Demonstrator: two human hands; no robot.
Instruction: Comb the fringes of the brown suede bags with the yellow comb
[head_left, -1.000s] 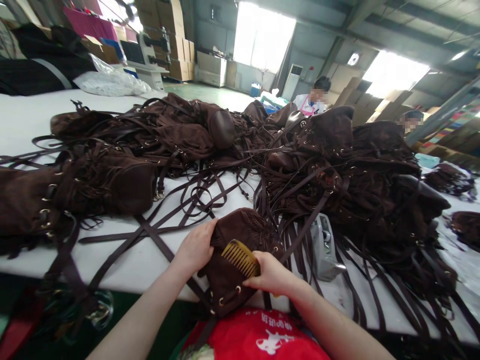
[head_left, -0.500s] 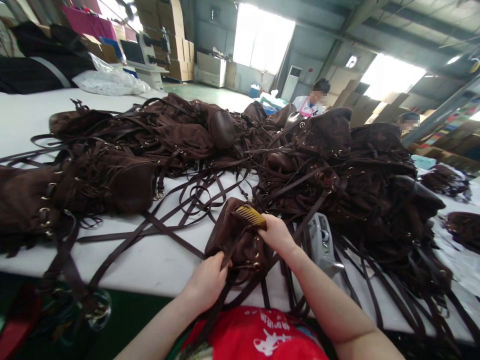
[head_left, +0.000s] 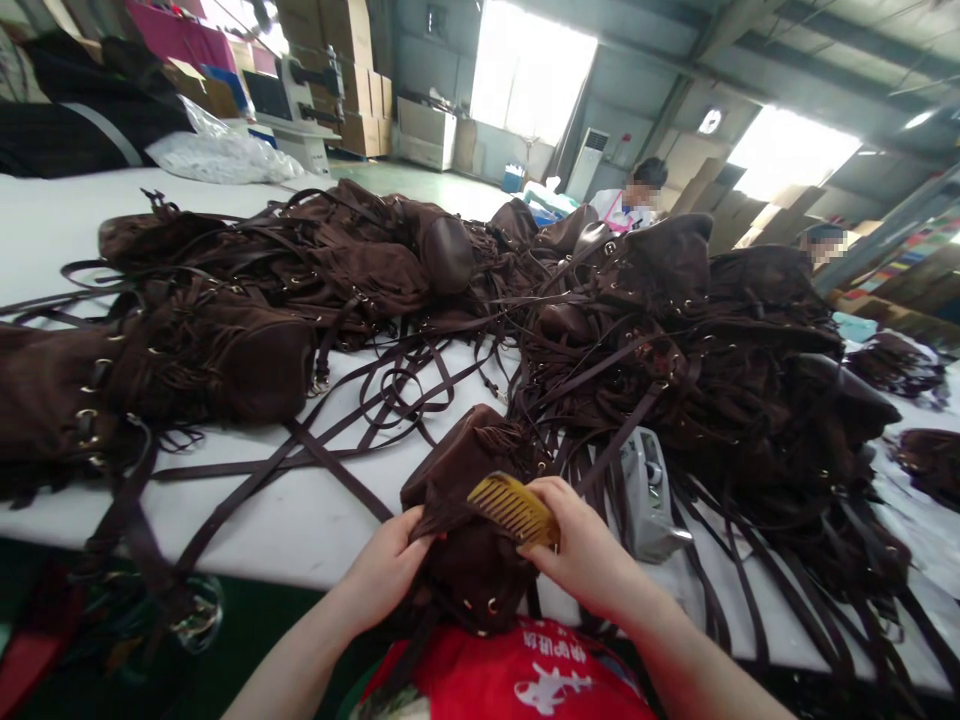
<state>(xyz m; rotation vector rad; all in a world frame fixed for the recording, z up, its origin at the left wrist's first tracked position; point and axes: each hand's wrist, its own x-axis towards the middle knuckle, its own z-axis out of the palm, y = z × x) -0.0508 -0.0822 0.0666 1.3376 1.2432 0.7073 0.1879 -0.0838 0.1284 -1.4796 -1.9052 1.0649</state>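
Observation:
A dark brown fringed bag (head_left: 480, 570) lies at the table's front edge, against the red shirt. My left hand (head_left: 390, 560) is closed on the bag's left side, pinching a fold of its brown material. A yellow-brown comb (head_left: 514, 508) is in my right hand (head_left: 574, 535), gripped at its right end between thumb and fingers. Its teeth point down and left, over the middle of the bag. Brass-coloured rings show on the bag near its lower edge.
Piles of similar brown bags (head_left: 360, 260) with tangled straps cover much of the white table (head_left: 315, 530). Right of my right hand stands a grey metal device (head_left: 649, 500). Clear plastic (head_left: 225, 155) lies at the back left. A person (head_left: 626, 205) is beyond the piles.
The comb and my right hand have come down and nearer to me, and the comb shows more fully. The bag has turned, and my left hand has shifted slightly left.

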